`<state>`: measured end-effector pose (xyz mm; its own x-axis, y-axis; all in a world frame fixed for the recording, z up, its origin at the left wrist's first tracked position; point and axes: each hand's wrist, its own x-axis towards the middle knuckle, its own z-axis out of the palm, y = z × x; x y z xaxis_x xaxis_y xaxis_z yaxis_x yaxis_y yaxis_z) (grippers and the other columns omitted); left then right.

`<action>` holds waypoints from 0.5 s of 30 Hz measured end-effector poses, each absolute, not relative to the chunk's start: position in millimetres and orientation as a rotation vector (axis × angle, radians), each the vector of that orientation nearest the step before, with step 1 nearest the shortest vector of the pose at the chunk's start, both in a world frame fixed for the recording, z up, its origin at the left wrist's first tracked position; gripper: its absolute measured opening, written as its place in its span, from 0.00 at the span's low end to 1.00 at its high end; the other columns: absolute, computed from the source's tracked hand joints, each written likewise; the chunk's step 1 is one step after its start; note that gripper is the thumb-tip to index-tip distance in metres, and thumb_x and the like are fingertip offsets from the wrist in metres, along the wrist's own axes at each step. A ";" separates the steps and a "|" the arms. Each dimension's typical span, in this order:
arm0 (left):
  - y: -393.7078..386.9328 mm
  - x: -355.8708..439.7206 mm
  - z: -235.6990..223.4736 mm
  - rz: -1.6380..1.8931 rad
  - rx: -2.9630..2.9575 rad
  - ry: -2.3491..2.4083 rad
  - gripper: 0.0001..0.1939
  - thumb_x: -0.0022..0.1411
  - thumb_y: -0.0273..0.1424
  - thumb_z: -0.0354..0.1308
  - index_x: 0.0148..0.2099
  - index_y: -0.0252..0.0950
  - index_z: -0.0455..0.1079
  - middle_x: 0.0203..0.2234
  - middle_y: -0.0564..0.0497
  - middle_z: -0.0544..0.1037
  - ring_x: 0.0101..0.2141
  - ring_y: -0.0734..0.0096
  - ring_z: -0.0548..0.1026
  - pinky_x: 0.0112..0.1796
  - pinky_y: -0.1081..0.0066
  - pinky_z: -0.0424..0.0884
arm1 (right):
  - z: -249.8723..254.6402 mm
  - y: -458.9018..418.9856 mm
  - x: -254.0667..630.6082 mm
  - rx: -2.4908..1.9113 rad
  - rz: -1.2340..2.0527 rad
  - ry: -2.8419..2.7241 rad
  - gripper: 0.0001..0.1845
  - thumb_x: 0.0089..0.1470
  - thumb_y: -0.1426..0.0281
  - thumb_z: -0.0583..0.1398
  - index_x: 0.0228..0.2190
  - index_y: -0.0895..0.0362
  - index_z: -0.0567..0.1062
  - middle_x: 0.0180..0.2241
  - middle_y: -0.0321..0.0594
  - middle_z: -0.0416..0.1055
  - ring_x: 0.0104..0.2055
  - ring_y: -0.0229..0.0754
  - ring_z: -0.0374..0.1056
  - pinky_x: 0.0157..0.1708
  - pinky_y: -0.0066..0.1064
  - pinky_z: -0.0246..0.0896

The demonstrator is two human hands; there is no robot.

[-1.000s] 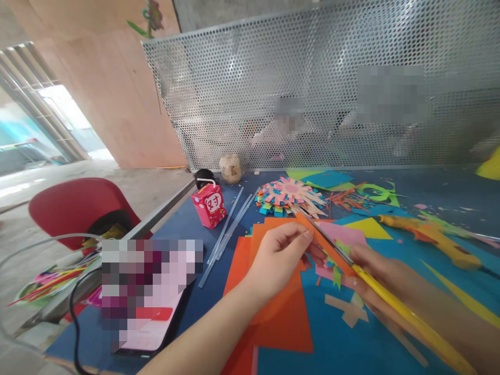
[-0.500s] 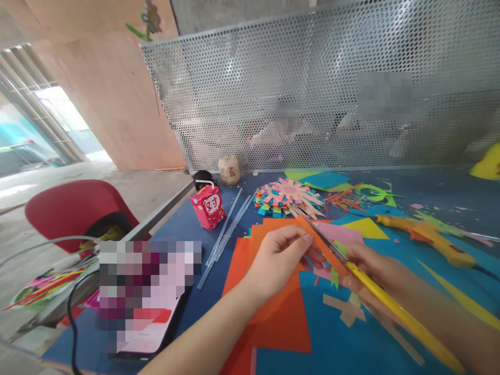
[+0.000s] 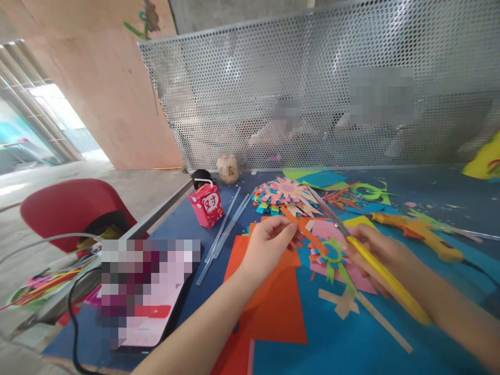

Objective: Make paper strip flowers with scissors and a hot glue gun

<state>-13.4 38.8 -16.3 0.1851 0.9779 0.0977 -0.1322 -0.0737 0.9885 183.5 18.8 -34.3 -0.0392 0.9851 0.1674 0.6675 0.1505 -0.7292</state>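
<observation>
Between the thumb and fingers of my left hand (image 3: 271,245) is a narrow orange paper strip (image 3: 307,232), slanting down to the right. My right hand (image 3: 377,255) grips yellow-handled scissors (image 3: 375,265), their metal blades pointing up and away, just right of the strip. Below the strip lies a small paper flower (image 3: 331,252) with a green ring and stem, on pink paper (image 3: 361,278). Orange sheets (image 3: 279,312) lie under my left hand. Farther back is a pile of fringed paper flowers (image 3: 285,190) in pink, orange and blue.
A yellow glue gun (image 3: 425,234) lies at the right with its cord. Clear glue sticks (image 3: 230,229), a red drink carton (image 3: 206,205) and a phone (image 3: 156,307) are at the left. A perforated metal panel (image 3: 312,94) closes the back. Paper scraps (image 3: 344,195) lie before it.
The scissors have moved off the orange strip, and their blades now stand to its right. My left hand has shifted slightly left with the strip, uncovering the small green-ringed flower.
</observation>
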 end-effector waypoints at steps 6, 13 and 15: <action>41.8 -14.5 -20.1 1.222 1.313 0.998 0.05 0.51 0.30 0.57 0.27 0.34 0.65 0.19 0.54 0.72 0.24 0.76 0.72 0.24 0.77 0.67 | -31.2 37.9 203.1 -1.763 0.454 -1.660 0.22 0.48 0.48 0.54 0.21 0.52 0.55 0.10 0.28 0.54 0.14 0.34 0.50 0.16 0.27 0.41; 43.1 -16.5 -21.1 1.234 1.252 0.981 0.06 0.52 0.31 0.58 0.29 0.33 0.66 0.23 0.52 0.73 0.26 0.75 0.73 0.25 0.76 0.69 | -25.0 25.8 194.3 -1.677 0.418 -1.923 0.18 0.49 0.51 0.53 0.24 0.52 0.58 0.13 0.28 0.56 0.17 0.35 0.54 0.18 0.28 0.45; 43.4 -16.9 -20.0 1.235 1.216 0.958 0.06 0.53 0.31 0.57 0.29 0.33 0.65 0.23 0.51 0.74 0.27 0.74 0.74 0.24 0.77 0.68 | -25.3 22.0 192.3 -1.671 0.398 -2.030 0.16 0.50 0.53 0.52 0.25 0.52 0.58 0.16 0.31 0.60 0.18 0.37 0.57 0.18 0.29 0.47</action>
